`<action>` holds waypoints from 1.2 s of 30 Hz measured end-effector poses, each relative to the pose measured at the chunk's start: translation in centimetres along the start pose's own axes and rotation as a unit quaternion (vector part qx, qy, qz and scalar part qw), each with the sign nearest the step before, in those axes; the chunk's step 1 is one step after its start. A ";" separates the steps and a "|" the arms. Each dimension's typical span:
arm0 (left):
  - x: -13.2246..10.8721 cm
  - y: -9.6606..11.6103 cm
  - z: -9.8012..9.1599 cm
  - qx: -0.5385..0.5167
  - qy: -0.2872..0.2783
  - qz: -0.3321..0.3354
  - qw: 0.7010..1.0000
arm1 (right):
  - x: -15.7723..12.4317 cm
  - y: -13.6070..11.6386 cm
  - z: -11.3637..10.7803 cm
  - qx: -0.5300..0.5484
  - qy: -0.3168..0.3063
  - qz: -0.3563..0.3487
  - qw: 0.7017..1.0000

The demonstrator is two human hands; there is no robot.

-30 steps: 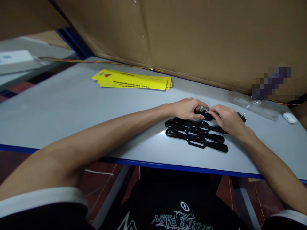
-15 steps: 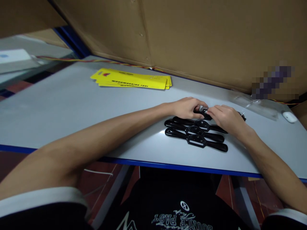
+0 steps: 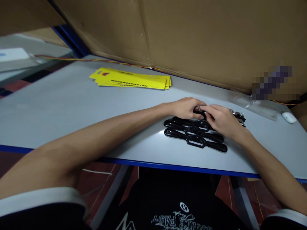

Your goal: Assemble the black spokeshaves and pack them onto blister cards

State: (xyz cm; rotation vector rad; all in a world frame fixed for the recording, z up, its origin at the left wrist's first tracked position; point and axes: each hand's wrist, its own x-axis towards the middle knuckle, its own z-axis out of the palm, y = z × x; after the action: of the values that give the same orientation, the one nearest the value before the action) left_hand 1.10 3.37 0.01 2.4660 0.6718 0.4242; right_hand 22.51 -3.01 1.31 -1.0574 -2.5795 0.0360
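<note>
My left hand (image 3: pixel 188 108) is closed around a black spokeshave (image 3: pixel 203 113), its fingers curled at the tool's middle. From the right, my right hand (image 3: pixel 222 117) reaches over the same tool, fingertips pinched together at its body. Whatever lies between those fingertips is hidden. Nearer to me, three more black spokeshaves (image 3: pixel 196 140) rest side by side on the table, handles pointing left and right. Beyond my right hand sits a small cluster of dark and shiny metal pieces (image 3: pixel 239 117), partly covered by the hand.
A fanned stack of yellow printed cards (image 3: pixel 134 79) lies at the back of the grey table (image 3: pixel 72 105). Clear plastic bags (image 3: pixel 257 107) and a white earbud-case-like object (image 3: pixel 289 117) are at the right. A brown cardboard wall (image 3: pixel 192 41) stands behind, with a twisted cable along its foot.
My right hand has shifted slightly left over the held spokeshave, its fingers more bent, uncovering more of the metal pieces. My left hand stays nearly still.
</note>
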 end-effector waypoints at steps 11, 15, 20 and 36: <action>-0.1 -0.1 0.0 0.007 -0.003 -0.012 1.000 | 2.0 0.2 -2.7 0.037 -0.142 0.074 0.986; 0.0 -0.2 0.0 0.007 -0.004 -0.011 1.000 | 1.9 0.6 -2.5 -0.017 -0.104 0.038 0.994; 0.0 -0.3 0.1 0.010 -0.003 -0.007 1.000 | 1.2 0.8 -1.4 -0.049 -0.068 0.017 0.996; 0.0 -0.3 0.1 0.012 0.002 0.003 1.000 | 0.8 0.4 -1.5 -0.005 -0.062 0.014 0.998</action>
State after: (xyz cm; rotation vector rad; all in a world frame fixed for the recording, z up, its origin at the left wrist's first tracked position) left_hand 0.98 3.53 -0.24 2.4914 0.6756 0.4270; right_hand 22.80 -2.34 2.94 -1.1277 -2.6774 0.0989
